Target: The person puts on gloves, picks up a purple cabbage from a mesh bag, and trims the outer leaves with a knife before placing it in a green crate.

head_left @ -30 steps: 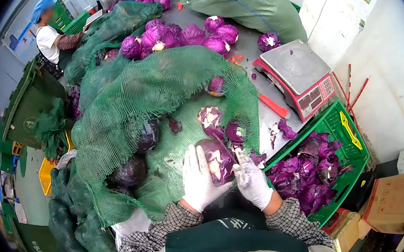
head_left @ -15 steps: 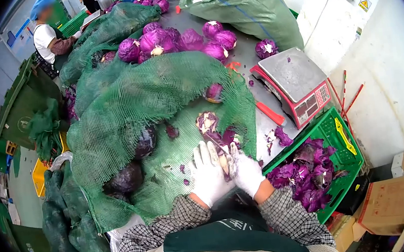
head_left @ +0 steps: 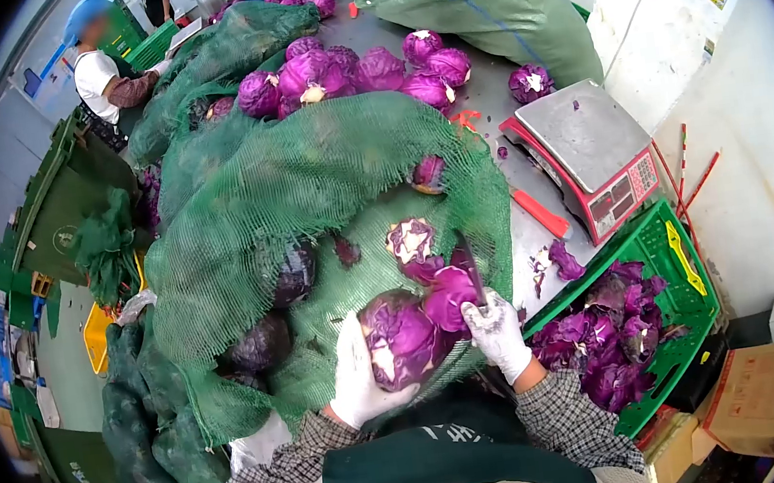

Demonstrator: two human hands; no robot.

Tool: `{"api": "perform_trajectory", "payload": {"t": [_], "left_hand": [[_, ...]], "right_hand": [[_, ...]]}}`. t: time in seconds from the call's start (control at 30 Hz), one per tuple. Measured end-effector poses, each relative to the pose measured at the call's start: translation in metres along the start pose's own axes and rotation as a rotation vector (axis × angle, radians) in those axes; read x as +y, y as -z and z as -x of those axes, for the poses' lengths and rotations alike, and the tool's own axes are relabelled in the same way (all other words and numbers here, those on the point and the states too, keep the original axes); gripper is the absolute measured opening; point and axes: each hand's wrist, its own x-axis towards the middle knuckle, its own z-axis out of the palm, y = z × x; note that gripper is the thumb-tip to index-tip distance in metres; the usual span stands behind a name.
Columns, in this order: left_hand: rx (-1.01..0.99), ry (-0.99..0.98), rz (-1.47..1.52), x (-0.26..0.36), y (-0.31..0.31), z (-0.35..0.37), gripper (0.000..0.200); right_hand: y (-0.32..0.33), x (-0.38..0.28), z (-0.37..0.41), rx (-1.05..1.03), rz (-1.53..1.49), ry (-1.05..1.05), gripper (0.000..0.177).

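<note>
"Over the green net (head_left: 322,177), what've u got rn?"

"My L hand (head_left: 361,373)'s cupping a purple cabbage (head_left: 399,345), R hand (head_left: 498,336)'s apart from it, closed on a knife (head_left: 472,265) w/ a leaf (head_left: 451,298) btwn."

"Nearby?"

"Scale (head_left: 585,138) up on the table (head_left: 521,164), leaf-filled green crate (head_left: 703,306) by my R side."

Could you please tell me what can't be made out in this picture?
- Knife handle: head view, hidden by the right hand.
- Underside of the cabbage at the left hand: head view, turned from the camera.
- Number of cabbages under the net: head view, hidden by its mesh.
- Reading on the scale: head view, too small.
- Bottom of the crate: head view, hidden by leaves.
</note>
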Motion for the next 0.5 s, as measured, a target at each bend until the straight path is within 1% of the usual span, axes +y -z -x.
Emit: {"api": "perform_trajectory", "payload": {"t": [0.03, 0.07, 0.13, 0.17, 0.2, 0.23, 0.27, 0.33, 0.37, 0.4, 0.47, 0.5], "left_hand": [[0.013, 0.000, 0.025, -0.001, 0.002, 0.002, 0.125], [0.000, 0.025, 0.047, -0.003, 0.003, 0.004, 0.126], [0.001, 0.061, 0.080, -0.006, 0.004, 0.006, 0.127], [0.001, 0.041, 0.073, -0.006, 0.004, 0.005, 0.127], [-0.002, 0.021, 0.068, -0.006, 0.005, 0.002, 0.126], [-0.008, 0.000, 0.066, -0.004, 0.005, -0.001, 0.126], [-0.040, -0.019, 0.059, -0.001, 0.006, -0.006, 0.124], [-0.077, -0.038, 0.078, 0.009, 0.007, -0.018, 0.125], [-0.067, -0.025, 0.103, 0.013, 0.004, -0.017, 0.127], [-0.035, 0.055, 0.091, 0.019, 0.002, -0.017, 0.128], [0.031, 0.209, 0.063, 0.032, -0.001, -0.013, 0.129], [0.033, 0.273, 0.206, 0.031, -0.009, -0.011, 0.129]], "right_hand": [[0.002, 0.008, -0.001, 0.034, -0.150, -0.094, 0.027], [0.018, 0.010, -0.004, 0.103, 0.184, -0.209, 0.018], [0.061, 0.015, -0.005, 0.234, 0.118, -0.132, 0.024], [0.083, 0.018, -0.005, 0.296, 0.089, -0.089, 0.029], [0.095, 0.021, -0.005, 0.345, 0.091, 0.243, 0.043], [0.108, 0.019, 0.001, 0.377, 0.384, 0.234, 0.044], [0.119, -0.005, 0.005, 0.407, 0.677, 0.228, 0.046], [0.100, -0.029, 0.011, 0.335, 0.481, 0.262, 0.043], [0.086, -0.045, 0.017, 0.192, 0.421, 0.132, 0.040], [0.068, -0.043, 0.020, 0.112, 0.423, 0.206, 0.042], [0.037, -0.028, 0.026, -0.025, 0.178, 0.183, 0.043], [0.022, -0.021, 0.029, -0.073, 0.077, 0.150, 0.044]]}}
